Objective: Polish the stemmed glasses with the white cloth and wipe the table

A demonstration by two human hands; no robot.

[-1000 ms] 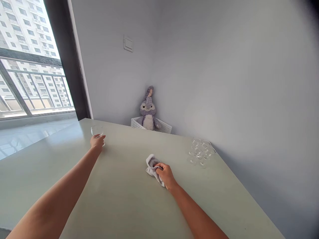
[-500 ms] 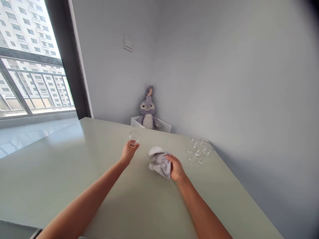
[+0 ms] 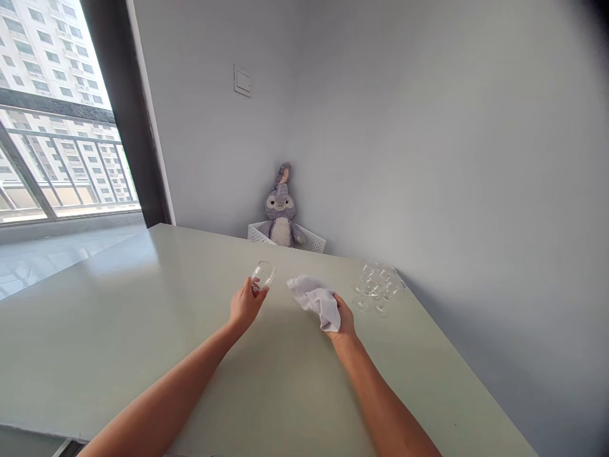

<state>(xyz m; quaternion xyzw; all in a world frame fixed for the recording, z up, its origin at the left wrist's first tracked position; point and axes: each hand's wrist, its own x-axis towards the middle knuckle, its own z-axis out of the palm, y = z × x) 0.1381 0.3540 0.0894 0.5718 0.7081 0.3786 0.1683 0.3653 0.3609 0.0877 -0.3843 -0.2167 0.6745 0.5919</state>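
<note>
My left hand (image 3: 246,304) is closed round the lower part of a clear glass (image 3: 264,273), whose rim leans to the right. Across from it, my right hand (image 3: 344,319) grips a pale grey-white cloth (image 3: 314,297) by its right end, and the cloth's free end points left toward the glass. A gap separates cloth and glass. Several clear stemmed glasses (image 3: 378,285) stand close together to the right of my right hand, near the table's back right edge.
Both arms reach over a pale green table (image 3: 200,266). Behind its far edge, a purple plush toy (image 3: 281,216) sits in a white perforated basket (image 3: 311,241) in the wall corner. At the left is a window with a railing (image 3: 71,158).
The glass in my left hand has tilted to the right. My right hand has moved slightly right, and the cloth has turned and spread out toward the left.
</note>
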